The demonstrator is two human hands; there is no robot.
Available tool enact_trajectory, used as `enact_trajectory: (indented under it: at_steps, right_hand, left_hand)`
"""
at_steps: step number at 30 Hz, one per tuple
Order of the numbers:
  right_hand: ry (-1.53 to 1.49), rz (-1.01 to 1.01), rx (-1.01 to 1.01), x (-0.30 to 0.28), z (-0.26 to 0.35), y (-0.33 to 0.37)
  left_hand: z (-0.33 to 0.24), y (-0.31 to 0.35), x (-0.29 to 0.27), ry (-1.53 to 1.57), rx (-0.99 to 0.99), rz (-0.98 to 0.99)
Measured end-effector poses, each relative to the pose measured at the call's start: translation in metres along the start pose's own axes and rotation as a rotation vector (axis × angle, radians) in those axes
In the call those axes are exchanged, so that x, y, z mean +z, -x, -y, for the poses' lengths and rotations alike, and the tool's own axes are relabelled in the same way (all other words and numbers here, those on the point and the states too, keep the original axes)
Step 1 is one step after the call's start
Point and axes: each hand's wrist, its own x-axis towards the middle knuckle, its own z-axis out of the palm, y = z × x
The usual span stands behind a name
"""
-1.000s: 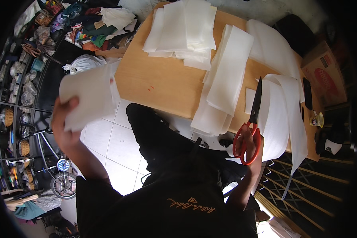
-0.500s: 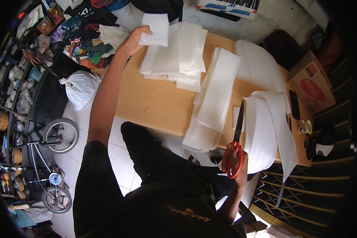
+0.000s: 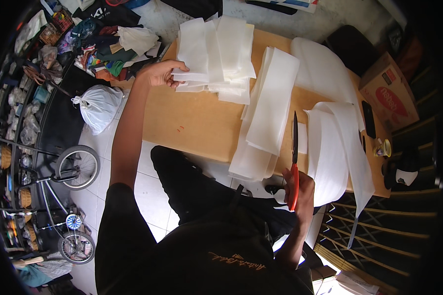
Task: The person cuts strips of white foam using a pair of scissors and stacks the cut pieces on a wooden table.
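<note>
Tan table (image 3: pixel 197 125), left hand (image 3: pixel 163 73) outstretched, pinching sheet (image 3: pixel 191 46)

Tied white bag (image 3: pixel 98 110), bicycle (image 3: pixel 74 222), cardboard box (image 3: pixel 390 96)

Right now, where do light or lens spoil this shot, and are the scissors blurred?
Head view: the tiles glare near-white, while the trousers sink into black with little detail; head view: the gate bows with the fisheye, and the picture's corners go dark; head view: the scissors show no obvious blur.
</note>
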Motion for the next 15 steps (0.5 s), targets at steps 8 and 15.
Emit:
enact_trajectory:
  at_steps: [8,15]
  right_hand:
    - [0.23,-0.199,-0.017,-0.01,0.02,-0.021]
    - [0.358,-0.285,0.041,-0.011,0.021,-0.035]
  left_hand:
    - [-0.003,0.015,0.047,-1.016,0.014,-0.722]
    - [-0.01,0.008,0.128,-0.951,0.692,-0.889]
